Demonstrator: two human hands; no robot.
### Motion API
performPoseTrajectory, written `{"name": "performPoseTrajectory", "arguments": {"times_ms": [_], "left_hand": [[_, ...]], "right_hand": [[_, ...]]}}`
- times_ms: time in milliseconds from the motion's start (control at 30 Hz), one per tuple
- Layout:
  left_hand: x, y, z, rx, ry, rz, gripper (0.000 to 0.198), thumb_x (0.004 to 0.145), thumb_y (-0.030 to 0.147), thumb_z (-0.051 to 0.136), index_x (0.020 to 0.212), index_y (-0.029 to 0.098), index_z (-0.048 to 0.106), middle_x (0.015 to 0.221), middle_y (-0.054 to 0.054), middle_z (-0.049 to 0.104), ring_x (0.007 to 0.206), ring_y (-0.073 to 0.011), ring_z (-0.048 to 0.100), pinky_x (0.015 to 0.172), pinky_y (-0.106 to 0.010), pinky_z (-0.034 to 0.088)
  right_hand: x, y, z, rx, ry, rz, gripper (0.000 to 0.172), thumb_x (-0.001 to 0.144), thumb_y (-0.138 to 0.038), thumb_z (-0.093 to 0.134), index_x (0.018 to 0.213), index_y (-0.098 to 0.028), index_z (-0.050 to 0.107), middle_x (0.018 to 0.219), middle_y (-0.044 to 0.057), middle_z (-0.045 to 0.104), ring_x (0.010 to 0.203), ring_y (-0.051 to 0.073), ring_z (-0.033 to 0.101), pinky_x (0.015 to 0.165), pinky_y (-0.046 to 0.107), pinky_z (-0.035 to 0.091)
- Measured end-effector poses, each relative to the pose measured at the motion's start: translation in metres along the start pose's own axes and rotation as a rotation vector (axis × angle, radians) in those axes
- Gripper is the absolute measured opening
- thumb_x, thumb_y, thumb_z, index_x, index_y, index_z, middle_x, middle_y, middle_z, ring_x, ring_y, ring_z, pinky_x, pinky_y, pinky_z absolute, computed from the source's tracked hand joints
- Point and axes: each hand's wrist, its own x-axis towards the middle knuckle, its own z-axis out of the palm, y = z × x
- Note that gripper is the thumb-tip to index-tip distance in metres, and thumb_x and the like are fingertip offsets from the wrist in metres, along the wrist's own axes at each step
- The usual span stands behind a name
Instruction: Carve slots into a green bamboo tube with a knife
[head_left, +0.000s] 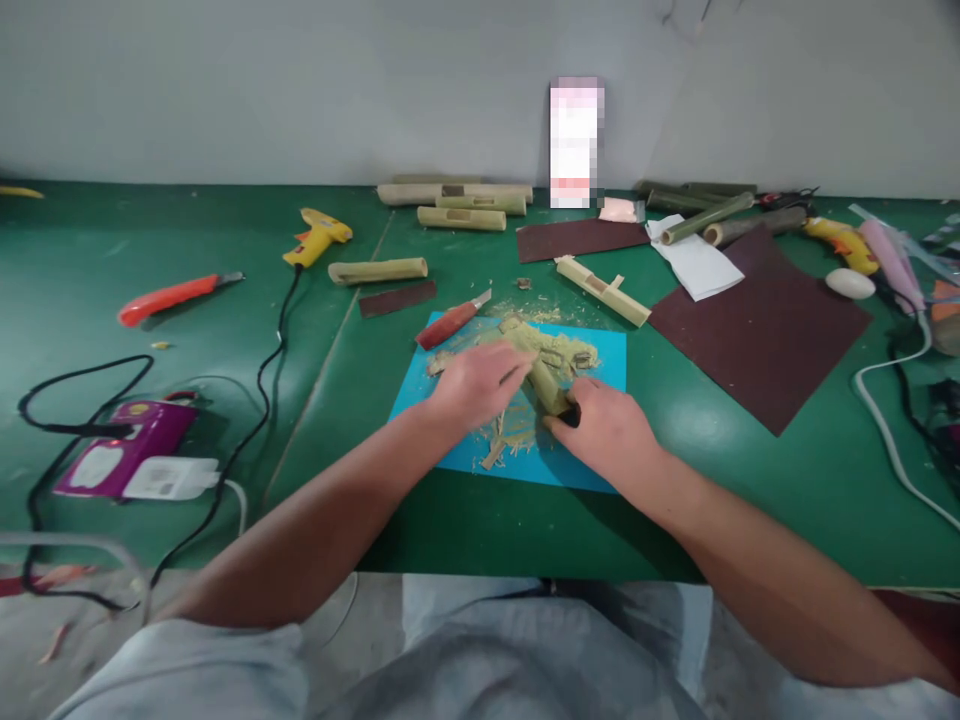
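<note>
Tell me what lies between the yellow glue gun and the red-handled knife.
A short bamboo piece and a dark sandpaper strip lie there, shown in the head view.

Single head-worn view, forward and down across the green table (112, 260), close above the left hand (480, 385) and right hand (604, 432).

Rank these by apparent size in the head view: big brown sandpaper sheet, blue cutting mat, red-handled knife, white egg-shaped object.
1. Big brown sandpaper sheet and blue cutting mat: alike, mat partly covered, unranked.
2. Red-handled knife.
3. White egg-shaped object.
</note>
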Motion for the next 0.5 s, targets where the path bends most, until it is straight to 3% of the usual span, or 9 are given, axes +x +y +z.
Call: {"name": "performPoseTrajectory", "arguments": {"times_ms": [67, 200, 300, 433, 500], "left_hand": [[-0.0009, 0.0009, -0.0007, -0.013, -0.036, 0.009, 0.03, 0.102, 0.03, 0.047, 0.112, 0.019, 0.073, 0.096, -0.006, 0.074, 0.089, -0.0182, 0.07, 0.078, -0.03, 0.056], [-0.0038, 0.0026, -0.0004, 0.06, 0.013, -0.061, 0.032, 0.102, 0.032, 0.045, 0.11, 0.019, 0.074, 0.096, -0.008, 0.074, 0.092, -0.0213, 0.069, 0.079, -0.033, 0.057], [-0.005, 0.0042, 0.0015, 0.058, -0.077, 0.028, 0.033, 0.103, 0.032, 0.044, 0.117, 0.02, 0.072, 0.097, -0.007, 0.074, 0.091, -0.0201, 0.069, 0.075, -0.031, 0.055], [-0.0023, 0.0055, 0.0015, 0.077, 0.006, -0.063, 0.033, 0.103, 0.032, 0.045, 0.109, 0.017, 0.073, 0.092, -0.008, 0.073, 0.088, -0.0204, 0.068, 0.075, -0.032, 0.054], [-0.003, 0.0097, 0.0014, 0.056, -0.029, -0.054, 0.032, 0.102, 0.031, 0.045, 0.108, 0.016, 0.073, 0.093, -0.008, 0.073, 0.089, -0.0218, 0.068, 0.077, -0.033, 0.055]], "right_hand": [[0.0, 0.0001, 0.0005, 0.004, 0.001, -0.009, 0.023, 0.084, -0.04, 0.067, 0.091, -0.02, 0.061, 0.089, 0.007, 0.069, 0.078, 0.021, 0.064, 0.063, 0.032, 0.04], [0.0001, 0.0003, 0.0012, -0.005, 0.007, 0.006, 0.024, 0.085, -0.041, 0.067, 0.091, -0.02, 0.061, 0.09, 0.007, 0.069, 0.078, 0.021, 0.063, 0.063, 0.032, 0.04], [0.0004, 0.0, 0.0003, -0.013, -0.013, 0.004, 0.024, 0.086, -0.042, 0.066, 0.091, -0.02, 0.06, 0.09, 0.007, 0.069, 0.078, 0.021, 0.064, 0.063, 0.032, 0.04], [0.0003, -0.001, -0.0015, -0.023, -0.013, 0.011, 0.024, 0.086, -0.042, 0.066, 0.091, -0.019, 0.061, 0.092, 0.007, 0.07, 0.081, 0.022, 0.064, 0.065, 0.033, 0.04], [-0.0002, -0.0015, -0.0021, -0.028, -0.015, 0.012, 0.024, 0.087, -0.042, 0.065, 0.092, -0.019, 0.061, 0.092, 0.007, 0.069, 0.081, 0.021, 0.064, 0.064, 0.032, 0.04]]}}
